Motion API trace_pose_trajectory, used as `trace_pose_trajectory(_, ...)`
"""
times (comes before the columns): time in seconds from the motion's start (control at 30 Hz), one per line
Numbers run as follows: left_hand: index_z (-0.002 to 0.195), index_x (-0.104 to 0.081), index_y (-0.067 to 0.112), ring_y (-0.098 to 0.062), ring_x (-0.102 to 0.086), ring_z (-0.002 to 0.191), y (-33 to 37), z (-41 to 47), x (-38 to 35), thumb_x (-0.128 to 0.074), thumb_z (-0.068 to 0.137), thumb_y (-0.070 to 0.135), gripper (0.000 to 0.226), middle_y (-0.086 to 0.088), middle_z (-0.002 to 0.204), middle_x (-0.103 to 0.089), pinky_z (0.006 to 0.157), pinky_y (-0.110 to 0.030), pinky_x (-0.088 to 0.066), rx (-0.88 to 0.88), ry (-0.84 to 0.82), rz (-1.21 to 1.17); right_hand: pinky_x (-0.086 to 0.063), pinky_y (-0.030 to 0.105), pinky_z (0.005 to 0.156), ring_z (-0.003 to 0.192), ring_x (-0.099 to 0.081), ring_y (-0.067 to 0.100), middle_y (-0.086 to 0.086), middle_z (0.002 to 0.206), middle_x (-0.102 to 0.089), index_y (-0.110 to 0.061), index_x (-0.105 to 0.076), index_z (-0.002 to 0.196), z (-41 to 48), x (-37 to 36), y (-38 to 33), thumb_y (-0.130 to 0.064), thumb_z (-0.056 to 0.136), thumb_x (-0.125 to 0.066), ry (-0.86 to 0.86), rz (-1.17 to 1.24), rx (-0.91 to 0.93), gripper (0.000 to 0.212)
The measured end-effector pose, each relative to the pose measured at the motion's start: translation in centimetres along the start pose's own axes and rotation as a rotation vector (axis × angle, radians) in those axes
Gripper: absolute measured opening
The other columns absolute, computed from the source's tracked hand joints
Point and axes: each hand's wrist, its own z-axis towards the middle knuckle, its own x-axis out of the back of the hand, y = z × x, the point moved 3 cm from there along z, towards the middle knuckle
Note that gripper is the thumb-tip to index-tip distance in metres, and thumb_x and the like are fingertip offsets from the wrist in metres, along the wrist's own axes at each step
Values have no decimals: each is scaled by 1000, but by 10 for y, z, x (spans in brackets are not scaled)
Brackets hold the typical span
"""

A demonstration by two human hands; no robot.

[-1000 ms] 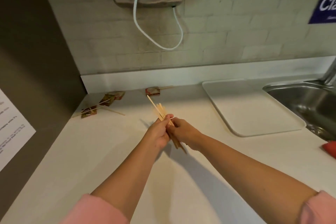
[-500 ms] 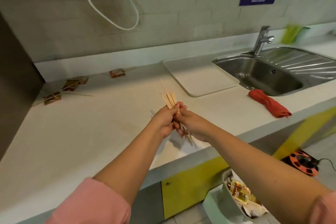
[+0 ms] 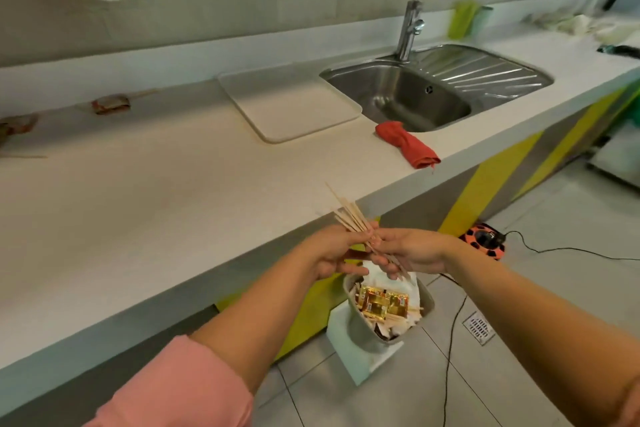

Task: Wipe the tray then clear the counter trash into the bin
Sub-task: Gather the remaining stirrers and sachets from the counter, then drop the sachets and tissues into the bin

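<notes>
Counter point(image 3: 156, 211) beside us; our left hand point(image 3: 332, 253) and right hand point(image 3: 412, 250) both pinched the wooden sticks point(image 3: 349, 215) bunched above the bin point(image 3: 367, 333), likely for one clean drop.

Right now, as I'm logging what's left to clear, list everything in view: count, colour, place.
counter: one, white, along the wall
tray: one, off-white, on counter left of sink
sink: one, steel, set in counter
faucet: one, chrome, behind sink
red cloth: one, counter edge before sink
counter sachets: at least two, brown-red, far left
loose stick: one, tan, counter far left
wooden stir sticks: one bundle, tan, above bin
bin: one, grey, on floor, holding gold sachets
cable reel: one, orange-black, floor
floor drain: one, grey, right of bin
left grip: hand, holds sticks
right grip: hand, holds sticks' lower ends
</notes>
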Motion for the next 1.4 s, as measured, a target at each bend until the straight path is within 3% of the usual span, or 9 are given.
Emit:
trace_pose_trajectory(0.1,117,-56,20,-14,-66,84,-38,30,-31,-49,96,18,22,-3,103,-65,60,-26,-57,152,-46,-84,-42,22,55,56,-41,10,1,68,-46,-25,-52,104,-16,26,45,-17,101,-36,-20,-35,-125,19)
trace_pose_trajectory(0.2,94,-58,13,-13,-66,73,-73,57,-58,-47,97,18,13,-4,91,-65,57,-28,-57,332,-12,-131,-40,20,50,49,-41,6,-3,63,-48,-17,-49,93,-26,52,84,-17,101,-35,-41,-90,-252,16)
trace_pose_trajectory(0.4,99,-51,11,-15,-57,68,-122,99,-66,-44,99,15,8,-3,78,-56,56,-27,-52,426,287,-170,-35,23,51,55,-37,12,2,70,-45,-14,-43,86,-8,101,140,-13,101,-32,117,-535,-480,18)
trace_pose_trajectory(0.5,92,-51,11,-14,-54,67,-138,109,-60,-41,99,13,12,-3,77,-53,62,-26,-48,430,386,-160,-36,22,51,56,-42,13,1,69,-44,-14,-48,96,9,117,159,-12,98,-39,208,-762,-547,9)
trace_pose_trajectory(0.6,87,-51,12,-13,-47,67,-147,122,-49,-40,97,10,15,-5,79,-50,57,-23,-42,399,524,-54,-47,27,65,75,-57,18,7,87,-57,-2,-50,128,31,122,169,-9,98,-40,225,-889,-545,32)
trace_pose_trajectory(0.7,86,-53,17,-18,-46,73,-154,135,-40,-43,96,13,15,-5,84,-53,56,-24,-37,339,625,39,-45,28,92,117,-54,27,16,129,-54,0,-49,129,57,125,176,-10,99,-39,253,-998,-499,34)
trace_pose_trajectory(0.93,75,-51,22,-18,-46,77,-161,145,-36,-47,92,8,22,-7,95,-56,59,-24,-33,313,679,120,-42,37,97,120,-46,30,14,133,-44,-14,-35,136,86,132,184,-26,95,-44,204,-1109,-507,44)
trace_pose_trajectory(1.23,89,-47,16,-10,-39,62,-136,129,-39,-45,95,11,8,1,94,-49,52,-21,-31,308,573,221,-38,29,99,125,-46,26,11,138,-48,-6,-48,133,68,116,151,-20,100,-36,6,-1197,-442,38)
trace_pose_trajectory(1.4,93,-51,18,-15,-49,76,-108,102,-33,-45,96,17,7,-2,92,-53,55,-19,-36,253,494,453,-40,30,94,122,-48,26,10,138,-48,-12,-45,137,58,83,101,-23,99,-38,-44,-1275,-324,40)
